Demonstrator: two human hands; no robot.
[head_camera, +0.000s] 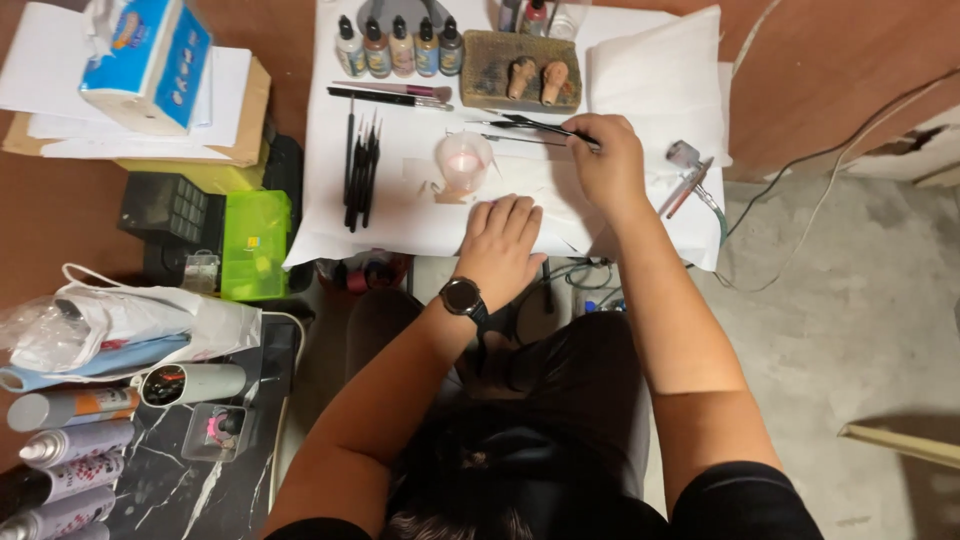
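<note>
I'm watching the right hand (607, 160) pinching a thin black-handled tool (545, 127), fingers closed around its near end, the shaft lying out to the left over the white paper sheet (400, 215) covering the table. The left hand (503, 238) is resting flat on that sheet, fingers together, gripping nothing, a black round wristwatch (461, 297) showing on the wrist. Just beyond the left hand, a small clear plastic cup (464, 158) is standing upright. Further left, a bundle of black paintbrushes (361, 170) is lying lengthwise. Along the far edge, a row of small dropper bottles with dark caps (398, 46) is standing beside a brown block holding two small tan heads (521, 70). At the top left, a blue-and-white tissue package (145, 62) is sitting on a paper stack; below it, a bright green translucent box (256, 243).
</note>
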